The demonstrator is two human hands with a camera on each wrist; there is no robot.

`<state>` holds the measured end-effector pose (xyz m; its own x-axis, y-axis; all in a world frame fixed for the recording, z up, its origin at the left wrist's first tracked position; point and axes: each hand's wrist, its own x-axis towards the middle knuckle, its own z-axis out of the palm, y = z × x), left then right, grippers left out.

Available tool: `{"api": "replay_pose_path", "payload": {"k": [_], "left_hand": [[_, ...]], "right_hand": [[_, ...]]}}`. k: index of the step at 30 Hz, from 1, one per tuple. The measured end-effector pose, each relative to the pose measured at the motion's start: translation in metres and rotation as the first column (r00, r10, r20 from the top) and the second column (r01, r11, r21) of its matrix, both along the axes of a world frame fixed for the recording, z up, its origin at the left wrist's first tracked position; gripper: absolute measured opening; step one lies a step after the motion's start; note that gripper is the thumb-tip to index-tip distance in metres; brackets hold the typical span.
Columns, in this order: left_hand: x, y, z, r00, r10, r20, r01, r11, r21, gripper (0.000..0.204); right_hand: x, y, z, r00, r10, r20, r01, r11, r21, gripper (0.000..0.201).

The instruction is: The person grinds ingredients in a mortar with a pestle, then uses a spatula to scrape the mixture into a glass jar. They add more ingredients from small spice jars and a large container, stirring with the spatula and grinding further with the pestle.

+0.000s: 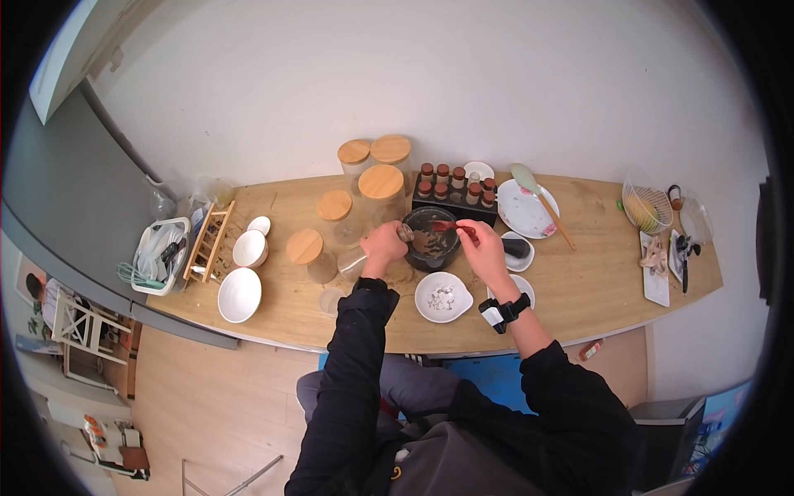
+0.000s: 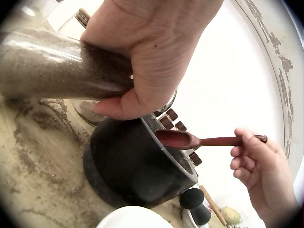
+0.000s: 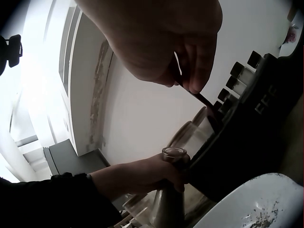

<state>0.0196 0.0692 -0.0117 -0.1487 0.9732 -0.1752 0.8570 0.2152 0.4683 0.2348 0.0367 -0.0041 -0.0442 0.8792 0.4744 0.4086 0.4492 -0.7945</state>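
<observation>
My left hand grips a clear glass bottle of grey-brown powder by its neck. In the left wrist view the bottle lies tilted, its neck end beside the rim of a black mortar. Between thumb and fingers, my right hand pinches the thin handle of a reddish-brown scoop. The scoop's bowl reaches over the rim into the mortar, where brown powder shows in the head view. A black pestle rests in a white dish to the right.
A spouted white bowl with dark residue stands in front of the mortar. Behind is a black rack of spice jars. Wooden-lidded jars stand left, beside white bowls. A plate with a spatula lies right.
</observation>
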Motion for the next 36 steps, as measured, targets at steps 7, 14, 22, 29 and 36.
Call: {"api": "replay_pose_path", "payload": {"k": [7,14,22,29,36], "left_hand": [[-0.001,0.001,-0.002,1.0,0.003,-0.004,-0.003,1.0,0.014,0.032],[0.001,0.0,0.0,1.0,0.0,-0.002,0.0,1.0,0.01,0.035],[0.0,-0.001,0.001,1.0,-0.004,-0.011,0.004,1.0,-0.004,0.035],[-0.001,0.0,-0.001,1.0,-0.008,-0.001,0.008,1.0,-0.02,0.036],[-0.001,-0.001,0.001,1.0,-0.001,-0.012,0.001,1.0,-0.001,0.036]], "right_hand": [[-0.002,0.0,-0.005,0.97,0.218,0.106,-0.211,0.975,-0.075,0.017],[-0.003,-0.001,-0.004,0.965,0.222,0.143,-0.224,0.975,0.001,0.017],[-0.004,0.002,0.006,0.993,0.006,0.115,-0.018,0.995,0.101,0.016],[-0.002,0.009,0.008,0.991,-0.045,0.125,0.033,0.995,0.091,0.016],[-0.001,0.013,0.013,0.985,0.081,0.153,-0.074,0.996,-0.052,0.016]]}}
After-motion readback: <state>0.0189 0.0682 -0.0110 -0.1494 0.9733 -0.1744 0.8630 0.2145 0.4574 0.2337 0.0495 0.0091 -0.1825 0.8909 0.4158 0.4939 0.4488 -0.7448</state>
